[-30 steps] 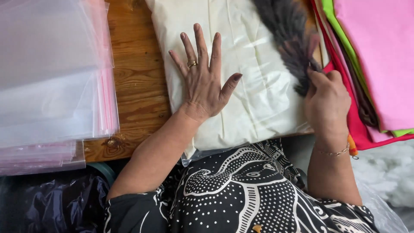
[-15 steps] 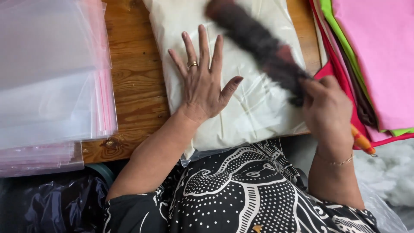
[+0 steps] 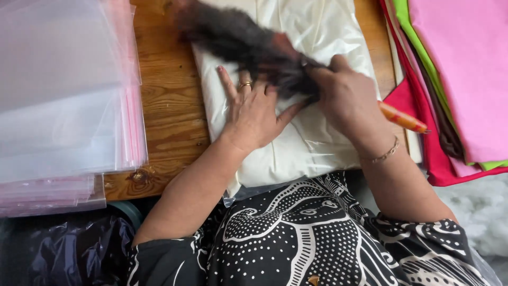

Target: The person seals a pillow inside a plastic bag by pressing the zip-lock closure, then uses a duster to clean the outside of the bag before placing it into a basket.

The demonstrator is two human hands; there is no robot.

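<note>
- The feather duster (image 3: 238,39), dark and blurred, lies across the upper part of the cream pillow (image 3: 301,143); its orange handle (image 3: 402,117) sticks out behind the right hand (image 3: 346,100), which is closed around it.
- The left hand (image 3: 254,114) is flat and wide open on the pillow, with a ring on one finger.
- A stack of clear zip bags (image 3: 63,106) with pink edges lies at the left; folded pink, green and red cloths (image 3: 460,69) lie at the right.
- Compared with half a second ago, the duster has swung to the left, over the left hand's fingers.
- Everything rests on a wooden table (image 3: 164,106).
</note>
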